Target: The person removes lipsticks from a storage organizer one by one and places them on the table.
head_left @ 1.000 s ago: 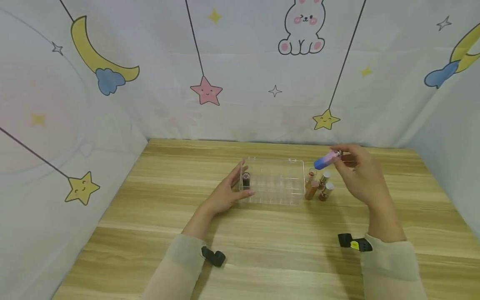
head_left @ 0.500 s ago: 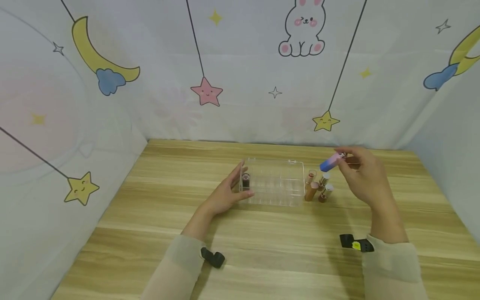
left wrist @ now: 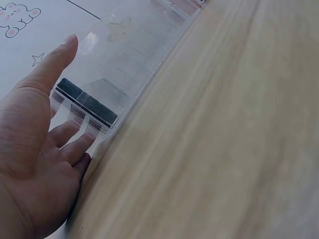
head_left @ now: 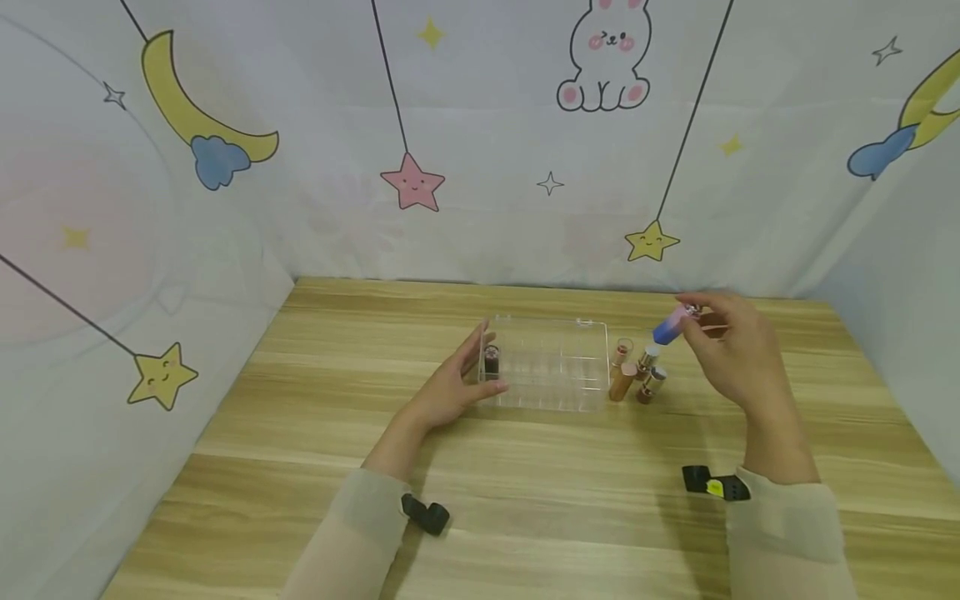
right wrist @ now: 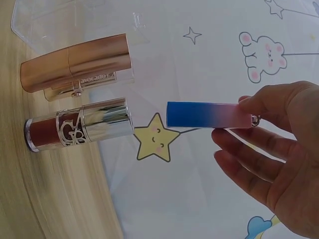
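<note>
My right hand [head_left: 738, 358] pinches a lipstick tube [head_left: 669, 326] between thumb and fingertips by its pink end, with the blue end tilted down and left, above the table. In the right wrist view the lipstick tube [right wrist: 209, 115] fades from blue to pink, with a small silver ball at the pink end. My left hand [head_left: 442, 393] holds the left end of a clear compartment box [head_left: 555, 367], thumb at the front and fingers behind. A dark lipstick tube [head_left: 491, 363] stands in the box's left end, beside that hand; the other compartments show no tubes.
Right of the box stand a copper tube [head_left: 622, 383], a clear-capped tube [head_left: 621, 353] and two silver-capped tubes, one a lip gloss [right wrist: 75, 127] with brown contents. A wooden table [head_left: 525, 500] lies beneath, with a printed curtain [head_left: 495, 242] behind it.
My right hand has moved a little to the right with the blue-pink lipstick tube, away from the standing tubes. The left hand and the box have stayed put.
</note>
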`<state>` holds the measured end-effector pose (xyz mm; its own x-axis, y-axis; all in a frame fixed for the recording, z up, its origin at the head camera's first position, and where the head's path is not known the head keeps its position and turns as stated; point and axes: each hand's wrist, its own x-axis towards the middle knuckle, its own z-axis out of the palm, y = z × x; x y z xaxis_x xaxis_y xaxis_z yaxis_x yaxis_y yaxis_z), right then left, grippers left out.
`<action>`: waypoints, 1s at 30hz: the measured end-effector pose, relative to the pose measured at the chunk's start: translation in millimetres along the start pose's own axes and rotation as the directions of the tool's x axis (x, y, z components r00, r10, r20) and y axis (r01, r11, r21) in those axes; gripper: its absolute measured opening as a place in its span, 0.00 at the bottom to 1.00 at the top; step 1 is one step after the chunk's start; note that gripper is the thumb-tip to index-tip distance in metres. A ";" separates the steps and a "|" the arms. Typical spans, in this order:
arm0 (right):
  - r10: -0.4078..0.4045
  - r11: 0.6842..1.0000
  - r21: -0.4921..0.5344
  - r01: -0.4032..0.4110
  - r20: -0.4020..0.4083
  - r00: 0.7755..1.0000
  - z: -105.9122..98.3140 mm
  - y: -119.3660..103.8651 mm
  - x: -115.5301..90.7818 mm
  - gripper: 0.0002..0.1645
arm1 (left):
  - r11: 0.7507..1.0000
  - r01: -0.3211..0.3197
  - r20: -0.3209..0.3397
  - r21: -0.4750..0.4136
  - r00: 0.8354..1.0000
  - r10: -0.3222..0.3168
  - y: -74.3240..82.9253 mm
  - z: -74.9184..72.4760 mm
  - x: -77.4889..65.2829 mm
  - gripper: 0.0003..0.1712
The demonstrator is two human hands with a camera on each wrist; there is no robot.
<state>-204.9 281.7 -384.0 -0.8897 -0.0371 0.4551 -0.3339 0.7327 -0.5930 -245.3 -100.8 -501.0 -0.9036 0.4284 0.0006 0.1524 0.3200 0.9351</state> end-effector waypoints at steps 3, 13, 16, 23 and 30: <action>0.011 1.000 -0.012 -0.011 0.001 1.000 -0.2 0.6 0.3 0.19 | 1.000 0.000 0.002 -0.004 1.000 0.000 -0.3 0.2 -0.1 0.58; 0.043 0.998 -0.045 -0.042 0.025 0.999 -2.5 5.9 0.2 0.20 | 1.000 -0.005 0.013 -0.017 1.000 0.005 0.1 -0.7 -0.2 0.59; 0.064 0.997 -0.056 -0.062 0.037 0.997 -3.6 9.2 -0.2 0.20 | 1.000 -0.003 0.012 -0.011 1.000 0.004 -0.1 -0.6 -0.1 0.60; 0.082 0.993 -0.088 -0.076 0.067 0.994 -3.2 17.4 0.1 0.18 | 1.000 0.004 0.001 0.007 1.000 -0.004 0.0 -0.5 0.1 0.61; 0.095 0.990 -0.110 -0.082 0.116 0.989 -1.8 23.2 -0.2 0.18 | 1.000 -0.001 0.005 0.015 1.000 0.001 0.4 -0.5 0.1 0.61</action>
<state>-211.9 299.9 -396.6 -0.9475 -0.0463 0.3164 -0.2234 0.8039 -0.5512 -245.5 -101.0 -500.4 -0.9013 0.4332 -0.0008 0.1589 0.3322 0.9297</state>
